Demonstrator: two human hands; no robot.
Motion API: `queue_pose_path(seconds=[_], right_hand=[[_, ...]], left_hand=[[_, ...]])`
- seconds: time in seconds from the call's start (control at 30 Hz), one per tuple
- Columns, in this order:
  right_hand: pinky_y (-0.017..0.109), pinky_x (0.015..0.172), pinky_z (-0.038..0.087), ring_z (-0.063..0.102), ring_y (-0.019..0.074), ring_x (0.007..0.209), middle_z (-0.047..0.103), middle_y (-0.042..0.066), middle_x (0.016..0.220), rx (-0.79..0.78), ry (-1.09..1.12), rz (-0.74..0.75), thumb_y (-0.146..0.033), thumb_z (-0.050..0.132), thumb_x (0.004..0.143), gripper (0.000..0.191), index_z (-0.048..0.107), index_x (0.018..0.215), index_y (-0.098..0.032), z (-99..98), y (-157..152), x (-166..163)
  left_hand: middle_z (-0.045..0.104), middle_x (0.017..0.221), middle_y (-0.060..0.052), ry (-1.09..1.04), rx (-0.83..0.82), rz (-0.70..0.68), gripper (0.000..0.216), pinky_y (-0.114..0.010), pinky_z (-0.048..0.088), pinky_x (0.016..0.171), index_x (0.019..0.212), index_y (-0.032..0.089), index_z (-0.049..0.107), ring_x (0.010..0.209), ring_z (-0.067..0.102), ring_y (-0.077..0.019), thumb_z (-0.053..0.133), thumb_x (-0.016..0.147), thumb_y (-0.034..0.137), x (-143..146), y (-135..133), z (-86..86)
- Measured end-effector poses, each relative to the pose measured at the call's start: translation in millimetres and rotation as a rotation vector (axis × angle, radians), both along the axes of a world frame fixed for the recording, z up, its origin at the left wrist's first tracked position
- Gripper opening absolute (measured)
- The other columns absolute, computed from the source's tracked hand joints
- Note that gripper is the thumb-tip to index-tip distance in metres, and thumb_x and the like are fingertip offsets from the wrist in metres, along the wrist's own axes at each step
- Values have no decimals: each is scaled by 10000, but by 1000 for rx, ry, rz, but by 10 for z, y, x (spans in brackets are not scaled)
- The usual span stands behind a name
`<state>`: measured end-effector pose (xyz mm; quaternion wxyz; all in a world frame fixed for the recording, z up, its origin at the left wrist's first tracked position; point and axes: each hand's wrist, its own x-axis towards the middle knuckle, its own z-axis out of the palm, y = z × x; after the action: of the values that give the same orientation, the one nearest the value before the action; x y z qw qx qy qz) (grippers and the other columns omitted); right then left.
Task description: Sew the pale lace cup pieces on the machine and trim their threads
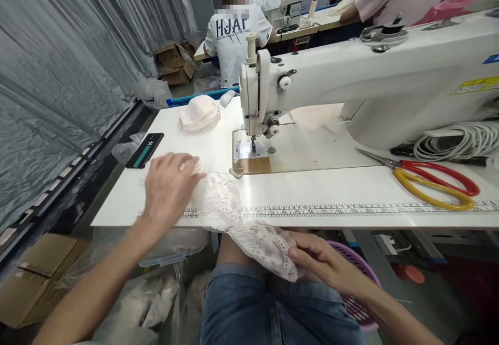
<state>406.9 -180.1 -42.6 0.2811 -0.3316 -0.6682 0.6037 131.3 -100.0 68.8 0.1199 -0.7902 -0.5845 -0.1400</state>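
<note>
A piece of pale lace fabric (pixel 220 199) drapes over the front edge of the sewing table and hangs toward my lap. My right hand (pixel 317 259) pinches its lower right end, with thumb on top, just below the table edge. Over the table, my left hand (pixel 167 184) has its fingers curled together at the upper left end of the lace; the fingertips are slightly blurred. The sewing machine's presser foot and needle (pixel 254 145) stand behind the lace, apart from it. A stack of pale moulded cups (pixel 200 114) sits farther back on the left.
Red-and-yellow scissors (pixel 436 178) lie on the right, near coiled cable (pixel 460 140). A dark phone (pixel 145 150) rests at the table's left edge. A printed ruler strip (pixel 312 211) runs along the front. Below are a purple basket (pixel 358 282) and cardboard box (pixel 35 277). Other people sit beyond.
</note>
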Motion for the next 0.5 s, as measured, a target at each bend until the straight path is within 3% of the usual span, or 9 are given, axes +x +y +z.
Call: queue_pose_path(seconds=[0.07,0.13,0.2,0.3,0.4,0.47,0.5], right_hand=[[254,640,357,412,138,669,434,5,711,81,-14,42,-470,378,913,378,412,664,-187,75,32,44],[260,666,360,426,142,690,441,6,722,114,-1,78,-459,371,917,370,401,665,-189,125,46,100],[247,627,344,405,129,652,415,-6,687,85,29,115,-446,361,924,361,393,672,-189,143,36,172],[225,551,302,350,103,580,357,-27,638,-6,84,196,-453,372,918,372,378,658,-186,129,-9,280],[226,565,317,374,102,601,378,-17,664,-24,90,265,-472,385,908,390,383,648,-182,105,-40,322],[226,573,329,389,104,611,399,-11,674,-12,80,288,-473,383,907,393,392,644,-180,91,-34,308],[225,568,331,391,102,604,403,-12,666,-4,79,302,-470,385,906,392,397,642,-180,85,-24,296]], left_hand=[[588,1205,-147,12,-16,-199,367,-453,387,931,1188,146,562,1112,525,-275,466,897,347,127,-141,-312],[485,1342,-106,25,-169,-446,416,-417,354,1006,1290,201,465,1238,438,-231,452,905,358,180,-195,-588],[389,1417,-75,45,-284,-517,419,-442,289,1065,1342,237,391,1325,324,-215,378,936,342,139,-118,-755],[315,1453,-84,26,-341,-462,423,-528,180,1096,1376,228,328,1354,262,-233,313,957,291,32,69,-783],[338,1441,-103,-138,-214,-441,415,-598,52,1089,1358,218,367,1341,288,-259,325,946,194,122,-33,-671],[404,1410,-58,-357,-297,-501,416,-515,169,1108,1344,265,391,1314,342,-221,363,934,195,319,-312,-599],[464,1364,-47,-482,-456,-544,416,-459,271,1081,1335,281,406,1275,394,-216,417,920,255,434,-479,-580]])
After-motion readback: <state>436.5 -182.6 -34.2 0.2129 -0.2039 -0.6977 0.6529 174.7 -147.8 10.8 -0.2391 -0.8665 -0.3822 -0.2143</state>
